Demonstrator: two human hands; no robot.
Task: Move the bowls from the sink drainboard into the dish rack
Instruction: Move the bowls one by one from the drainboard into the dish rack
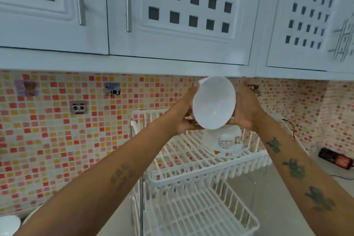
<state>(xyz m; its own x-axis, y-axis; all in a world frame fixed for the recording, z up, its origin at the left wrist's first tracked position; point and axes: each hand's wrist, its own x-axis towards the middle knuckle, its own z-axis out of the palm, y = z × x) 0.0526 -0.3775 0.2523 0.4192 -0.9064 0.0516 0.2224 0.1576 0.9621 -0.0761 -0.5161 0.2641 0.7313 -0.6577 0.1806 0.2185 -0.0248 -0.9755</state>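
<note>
bare forearms [107,174] with dark tattoos [294,168]

I see a pale counter [277,197] running along the mosaic-tiled wall. A white two-tier wire dish rack [193,176] stands on it. On the rack's upper tier sits one overturned white bowl with printed labels [222,142]; the lower tier is bare. To the right, a dark device [336,158] with a cable lies on the counter.

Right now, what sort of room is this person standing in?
Most likely a home kitchen: white wall cabinets above a mosaic tile backsplash, and a white wire dish rack on the counter beneath the bowl being held.
</note>
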